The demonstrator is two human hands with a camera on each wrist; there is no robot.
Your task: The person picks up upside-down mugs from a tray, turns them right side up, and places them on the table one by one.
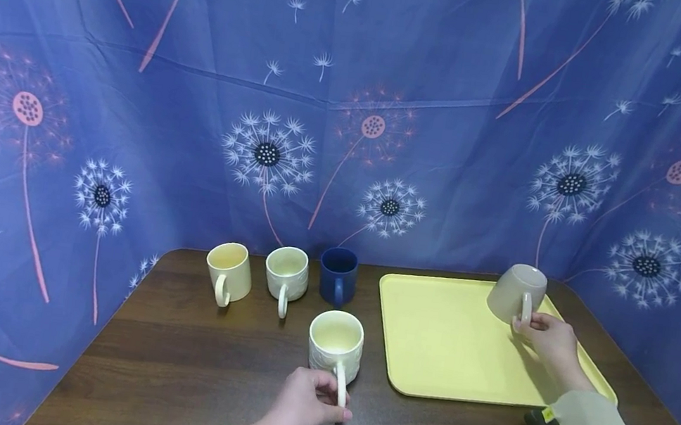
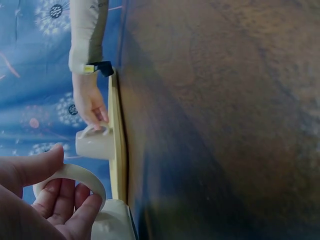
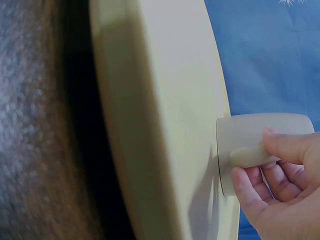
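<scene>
In the head view my left hand [image 1: 307, 407] holds the handle of a cream mug [image 1: 335, 339] with a raised pattern, which stays upright over the front middle of the table. Fingers of the left hand [image 2: 55, 200] curl through that handle [image 2: 82, 174] in the left wrist view. On the right, a grey-beige mug [image 1: 512, 294] stands upside down on the yellow tray [image 1: 440, 338], near its far right corner. My right hand [image 1: 550, 345] pinches its handle. The right wrist view has the thumb and fingers of the right hand [image 3: 285, 180] around the handle, with the mug's rim [image 3: 220, 150] against the tray.
A pale yellow mug [image 1: 229, 273], a whitish mug [image 1: 287, 273] and a dark blue mug [image 1: 337, 276] stand upright in a row at the back of the brown table [image 1: 169, 361]. Behind them hangs a blue dandelion-print cloth [image 1: 446, 183].
</scene>
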